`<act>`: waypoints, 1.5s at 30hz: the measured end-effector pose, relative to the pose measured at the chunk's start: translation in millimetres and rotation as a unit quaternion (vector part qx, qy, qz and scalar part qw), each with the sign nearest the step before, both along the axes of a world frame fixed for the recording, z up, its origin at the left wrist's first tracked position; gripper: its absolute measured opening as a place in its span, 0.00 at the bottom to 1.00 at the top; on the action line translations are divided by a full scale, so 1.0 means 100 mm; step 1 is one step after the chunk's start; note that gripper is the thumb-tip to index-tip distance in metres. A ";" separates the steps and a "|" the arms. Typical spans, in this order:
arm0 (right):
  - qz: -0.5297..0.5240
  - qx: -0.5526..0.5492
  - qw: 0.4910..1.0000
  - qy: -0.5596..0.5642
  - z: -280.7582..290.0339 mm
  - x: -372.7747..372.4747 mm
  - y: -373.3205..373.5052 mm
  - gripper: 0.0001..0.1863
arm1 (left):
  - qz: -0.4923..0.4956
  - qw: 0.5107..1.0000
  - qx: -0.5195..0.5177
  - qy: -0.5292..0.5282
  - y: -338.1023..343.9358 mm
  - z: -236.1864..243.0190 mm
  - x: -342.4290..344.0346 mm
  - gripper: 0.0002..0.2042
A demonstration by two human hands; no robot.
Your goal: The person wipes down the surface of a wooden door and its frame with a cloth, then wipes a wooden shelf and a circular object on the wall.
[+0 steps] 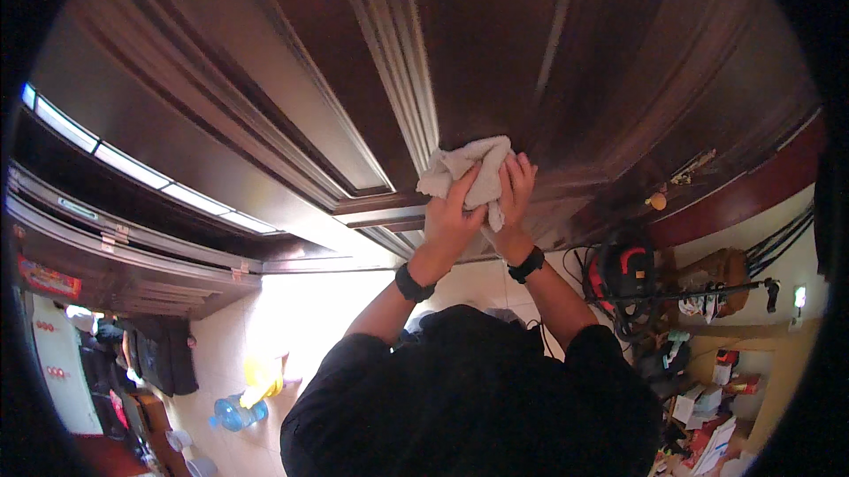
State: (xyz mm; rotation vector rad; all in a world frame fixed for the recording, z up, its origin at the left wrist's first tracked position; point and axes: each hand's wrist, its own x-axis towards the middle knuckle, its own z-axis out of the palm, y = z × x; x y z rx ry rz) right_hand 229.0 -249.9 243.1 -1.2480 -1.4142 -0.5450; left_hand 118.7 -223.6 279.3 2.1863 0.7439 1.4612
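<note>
A folded white cloth (464,167) is pressed against a dark brown panelled wooden door (478,53), low on one panel beside a vertical moulding. My left hand (451,225) grips the cloth from the left with curled fingers. On the cloth's right side my right hand (513,203) holds it too, fingertips reaching up onto the wood. Both wrists wear black bands. A brass-coloured fitting (655,200) sits on the door to the right.
A red-and-black machine with a hose (619,274) stands at the right, above cluttered boxes (707,406). On the tiled floor (221,318) at lower left are a blue water bottle (237,412), a yellow object (263,378) and dark bags (159,353). A framed opening runs along the left.
</note>
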 end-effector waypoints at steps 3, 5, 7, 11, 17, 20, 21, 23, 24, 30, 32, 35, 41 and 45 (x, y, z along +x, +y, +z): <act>0.032 -0.024 0.999 0.006 -0.37 -0.12 -0.02 0.23 | 0.017 0.997 -0.067 0.040 -0.06 -0.30 -0.20 0.29; 0.088 -0.081 0.993 0.010 -0.61 -0.16 -0.09 0.24 | 0.011 0.990 -0.070 0.125 -0.09 -0.53 -0.35 0.27; 0.109 -0.113 0.988 0.003 -0.90 -0.22 -0.10 0.24 | 0.015 0.984 -0.114 0.139 -0.10 -0.65 -0.47 0.28; 0.158 -0.169 0.973 -0.025 -1.08 -0.48 -0.14 0.24 | 0.050 0.976 -0.143 0.158 -0.09 -0.90 -0.76 0.29; 0.212 -0.289 0.930 -0.077 -0.66 -0.95 0.11 0.20 | 0.122 0.963 -0.180 0.156 0.01 -0.96 -1.33 0.26; 0.261 -0.291 0.918 -0.069 -0.66 -1.17 0.20 0.25 | 0.128 0.976 -0.116 0.133 0.11 -0.83 -1.53 0.25; 0.251 -0.292 0.921 -0.066 -0.65 -1.20 0.20 0.25 | 0.117 0.977 -0.113 0.134 0.14 -0.82 -1.57 0.25; 0.197 -0.231 0.948 -0.096 -0.61 -1.24 0.17 0.20 | 0.087 0.966 -0.184 0.160 0.17 -0.80 -1.65 0.26; 0.208 -0.253 0.941 -0.082 -0.65 -1.21 0.14 0.20 | 0.090 0.962 -0.200 0.165 0.13 -0.73 -1.61 0.28; 0.127 -0.382 0.913 -0.065 -0.44 -0.84 -0.19 0.25 | -0.045 0.976 -0.135 0.165 0.15 -0.72 -1.25 0.29; 0.039 -0.342 0.936 -0.080 -0.46 -0.71 -0.31 0.28 | -0.093 0.978 -0.111 0.153 0.13 -0.63 -1.05 0.27; 0.035 -0.302 0.952 -0.028 -0.46 -0.54 -0.50 0.39 | -0.165 0.949 -0.217 0.158 0.06 -0.67 -0.81 0.28; -0.072 -0.209 0.975 -0.018 -0.26 -0.23 -0.63 0.36 | -0.252 0.955 -0.110 0.112 0.05 -0.55 -0.42 0.29; -0.102 -0.169 0.980 0.026 -0.16 0.05 -0.59 0.29 | -0.270 0.940 -0.140 0.154 -0.01 -0.28 -0.18 0.30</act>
